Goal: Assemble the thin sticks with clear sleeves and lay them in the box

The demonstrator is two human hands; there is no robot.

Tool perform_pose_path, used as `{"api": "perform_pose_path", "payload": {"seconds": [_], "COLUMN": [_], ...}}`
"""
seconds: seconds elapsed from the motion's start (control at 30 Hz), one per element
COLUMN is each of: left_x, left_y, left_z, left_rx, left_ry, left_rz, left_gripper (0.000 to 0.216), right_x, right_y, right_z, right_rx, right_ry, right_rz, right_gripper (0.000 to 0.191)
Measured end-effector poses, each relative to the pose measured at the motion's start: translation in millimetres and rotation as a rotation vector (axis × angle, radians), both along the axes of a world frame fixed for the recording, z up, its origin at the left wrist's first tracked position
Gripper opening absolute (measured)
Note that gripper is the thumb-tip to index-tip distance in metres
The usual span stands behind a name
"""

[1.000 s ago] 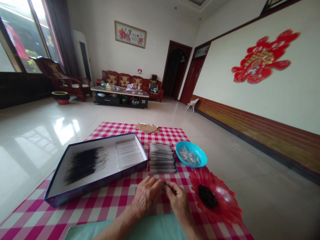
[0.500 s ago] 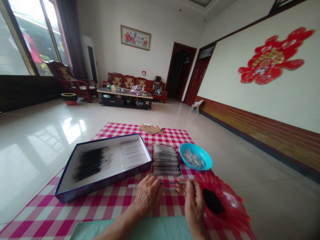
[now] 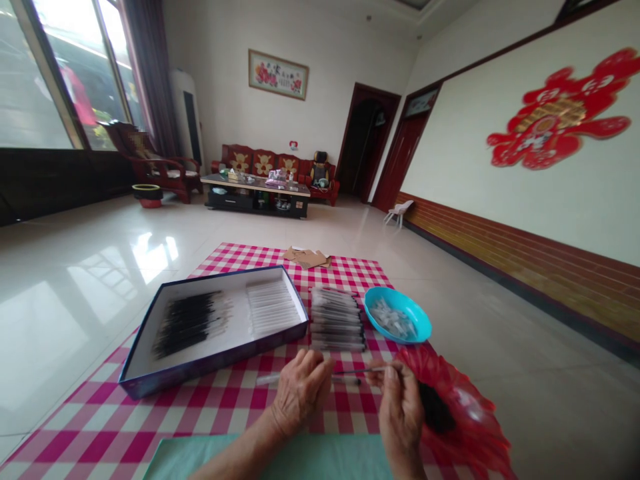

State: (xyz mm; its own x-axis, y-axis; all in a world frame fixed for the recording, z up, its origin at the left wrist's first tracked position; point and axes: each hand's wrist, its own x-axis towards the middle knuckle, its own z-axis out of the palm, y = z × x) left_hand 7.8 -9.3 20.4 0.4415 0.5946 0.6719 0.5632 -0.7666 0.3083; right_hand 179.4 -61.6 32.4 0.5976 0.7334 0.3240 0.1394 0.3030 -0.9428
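Observation:
My left hand (image 3: pixel 304 387) is closed over the checked cloth, and a clear pen barrel (image 3: pixel 269 379) sticks out from its left side. Right of that hand, another clear length with a black end (image 3: pixel 353 381) shows low near the cloth; whether it is the same piece is hidden. My right hand (image 3: pixel 400 397) pinches a thin dark pen refill (image 3: pixel 357 371), whose far end reaches toward my left fingers. Just beyond the hands lies a stack of clear pens with black ends (image 3: pixel 337 320). Under the right hand's outer side is a red flower-shaped dish (image 3: pixel 475 413) holding small black pieces (image 3: pixel 437 408).
To the left, a shallow blue-edged box (image 3: pixel 215 369) holds black refills (image 3: pixel 187 323) and clear barrels (image 3: pixel 271 308). A turquoise bowl (image 3: pixel 424 325) contains small clear pieces (image 3: pixel 393 319). Torn cardboard (image 3: pixel 309 258) lies at the table's far edge, green cloth (image 3: pixel 330 457) at the near edge.
My right hand has moved slightly right, away from the left, so more of the refill shows between them. The whole view has shifted slightly.

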Motion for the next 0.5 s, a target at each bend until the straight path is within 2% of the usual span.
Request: {"api": "perform_pose_path", "payload": {"seconds": [0.23,0.4,0.5], "left_x": [3.2,3.8,4.1], "left_y": [0.6,2.5,2.7], "left_z": [0.9,-1.1,-0.8], "left_rx": [0.005,-0.006,-0.006], "left_ry": [0.094,0.135,0.111], "left_rz": [-0.006,-0.012,0.005], "left_gripper": [0.019,0.018,0.018], "right_x": [-12.2,-11.7,-8.1], "right_y": [2.7,3.9,6.4], "right_z": [-10.4,-8.8,-17.2], "right_rx": [-0.075,-0.097,-0.14], "right_ry": [-0.079,-0.038,-0.034], "right_rz": [0.055,0.104,0.147], "right_gripper": [0.027,0.026,0.026]}}
